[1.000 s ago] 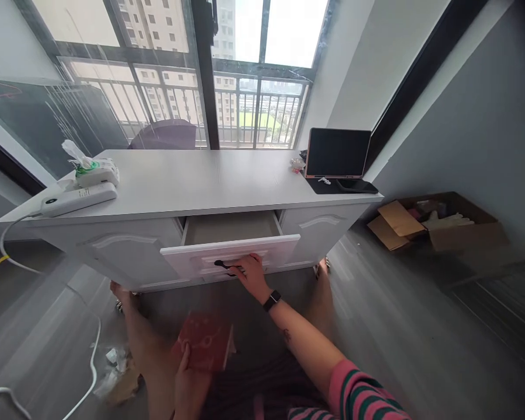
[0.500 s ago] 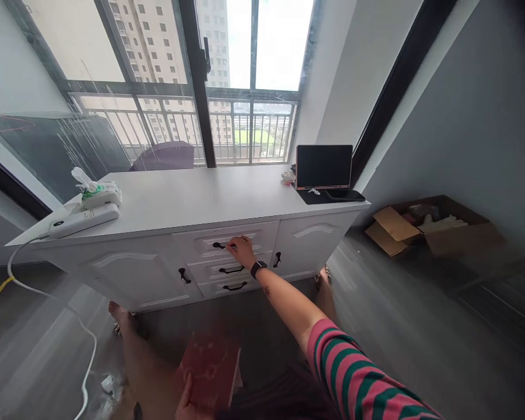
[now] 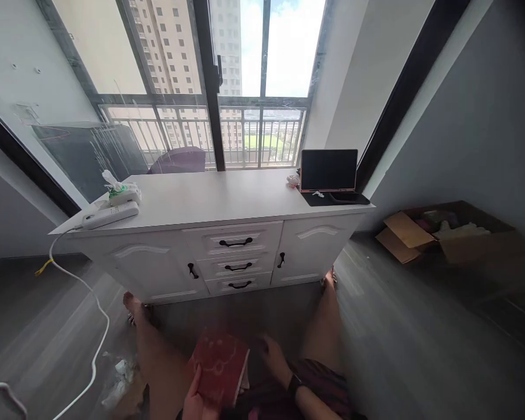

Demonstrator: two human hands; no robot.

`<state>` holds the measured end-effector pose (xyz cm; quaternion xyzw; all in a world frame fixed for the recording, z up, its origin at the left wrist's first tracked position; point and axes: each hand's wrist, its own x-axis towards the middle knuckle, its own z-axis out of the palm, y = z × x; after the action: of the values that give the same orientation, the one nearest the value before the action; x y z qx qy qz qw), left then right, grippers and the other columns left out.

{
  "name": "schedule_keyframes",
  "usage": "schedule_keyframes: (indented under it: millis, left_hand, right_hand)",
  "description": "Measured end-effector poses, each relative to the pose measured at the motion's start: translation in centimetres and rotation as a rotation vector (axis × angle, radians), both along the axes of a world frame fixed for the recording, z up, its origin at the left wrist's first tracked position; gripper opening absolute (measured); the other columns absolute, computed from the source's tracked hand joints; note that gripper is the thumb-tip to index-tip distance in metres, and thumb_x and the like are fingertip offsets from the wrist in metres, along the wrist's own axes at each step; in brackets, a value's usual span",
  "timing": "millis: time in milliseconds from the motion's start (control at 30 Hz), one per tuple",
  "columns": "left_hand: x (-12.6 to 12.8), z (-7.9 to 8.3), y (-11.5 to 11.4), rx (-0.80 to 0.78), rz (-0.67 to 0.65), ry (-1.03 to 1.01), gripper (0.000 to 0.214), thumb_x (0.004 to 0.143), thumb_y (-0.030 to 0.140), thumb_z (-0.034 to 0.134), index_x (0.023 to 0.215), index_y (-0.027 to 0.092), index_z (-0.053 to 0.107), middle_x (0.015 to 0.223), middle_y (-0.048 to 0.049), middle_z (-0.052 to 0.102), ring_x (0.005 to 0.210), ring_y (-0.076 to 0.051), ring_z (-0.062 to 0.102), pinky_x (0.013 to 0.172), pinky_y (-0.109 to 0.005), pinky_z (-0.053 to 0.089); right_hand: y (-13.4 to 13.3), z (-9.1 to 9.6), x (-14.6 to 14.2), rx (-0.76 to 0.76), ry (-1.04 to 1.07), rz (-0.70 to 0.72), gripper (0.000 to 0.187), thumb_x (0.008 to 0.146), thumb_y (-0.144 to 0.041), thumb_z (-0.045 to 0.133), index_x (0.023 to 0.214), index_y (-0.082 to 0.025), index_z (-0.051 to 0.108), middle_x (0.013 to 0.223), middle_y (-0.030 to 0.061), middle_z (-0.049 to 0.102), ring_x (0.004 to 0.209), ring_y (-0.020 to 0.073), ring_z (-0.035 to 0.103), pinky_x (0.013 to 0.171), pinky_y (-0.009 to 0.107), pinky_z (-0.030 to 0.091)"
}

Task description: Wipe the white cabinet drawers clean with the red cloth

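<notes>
My left hand (image 3: 194, 396) grips a red book (image 3: 221, 363) low in the view, with the thumb over its cover. Pale pages show along the book's right edge. My right hand (image 3: 275, 357), wearing a dark watch, hovers a short way right of the book. It is smeared by motion, so its fingers cannot be made out. In front of me stands a white cabinet (image 3: 144, 269). Its top drawer (image 3: 262, 236) is closed, and the black drawer handle (image 3: 236, 242) is untouched.
On the cabinet top, a tissue pack (image 3: 126, 193) and a white power strip (image 3: 110, 214) lie left; a dark-screened tablet (image 3: 329, 170) stands right. A white cable (image 3: 97, 344) trails over the floor. An open cardboard box (image 3: 476, 248) sits right. My legs flank the cabinet.
My right hand has left the top drawer's handle and drawn back toward my lap, beside the book. The left hand still holds the book. The view has shifted slightly.
</notes>
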<state>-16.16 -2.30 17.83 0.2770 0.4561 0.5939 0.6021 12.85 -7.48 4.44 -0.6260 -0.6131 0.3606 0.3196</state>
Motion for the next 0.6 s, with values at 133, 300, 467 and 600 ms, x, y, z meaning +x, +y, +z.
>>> schedule_keyframes:
  millis: [133, 300, 467, 600]
  left_hand:
    - [3.8, -5.4, -7.6, 0.025, -0.233, -0.313, 0.046, 0.093, 0.032, 0.032, 0.123, 0.039, 0.066, 0.123, 0.0074, 0.069, 0.130, -0.020, 0.050, 0.112, -0.045, 0.035]
    - [7.0, -8.4, -11.2, 0.065, -0.439, -0.684, 0.053, 0.094, 0.015, 0.029, 0.113, 0.043, 0.070, 0.121, 0.0089, 0.069, 0.120, -0.007, 0.058, 0.113, -0.028, 0.031]
    - [6.9, -8.6, -11.6, 0.116, -0.491, -0.895, 0.057, 0.099, 0.019, 0.015, 0.127, 0.038, 0.060, 0.132, 0.0062, 0.061, 0.126, -0.007, 0.052, 0.110, -0.027, 0.036]
    - [6.5, -7.9, -12.4, 0.151, -0.484, -0.991, 0.059, 0.101, 0.027, 0.007, 0.136, 0.029, 0.054, 0.139, 0.0008, 0.054, 0.132, -0.011, 0.047, 0.114, -0.030, 0.031]
  right_hand:
    - [-5.1, -0.6, 4.4, -0.117, 0.067, -0.051, 0.030, 0.080, -0.029, 0.045, 0.093, -0.027, 0.072, 0.096, 0.0083, 0.074, 0.094, 0.0290, 0.070, 0.085, 0.042, 0.054]
    - [-5.2, 5.1, 9.5, -0.078, -0.164, -0.079, 0.035, 0.086, -0.025, 0.043, 0.108, -0.021, 0.069, 0.109, 0.0115, 0.070, 0.105, 0.0270, 0.064, 0.092, 0.039, 0.048]
    - [-7.1, 6.7, 10.9, -0.095, -0.519, -0.004, 0.033, 0.084, -0.032, 0.060, 0.116, -0.024, 0.067, 0.120, 0.0110, 0.064, 0.115, 0.0304, 0.056, 0.097, 0.043, 0.040]
    - [-7.4, 6.7, 9.3, -0.081, -0.588, 0.076, 0.021, 0.090, -0.028, 0.055, 0.105, -0.022, 0.068, 0.109, 0.0090, 0.067, 0.106, 0.0275, 0.059, 0.093, 0.041, 0.039]
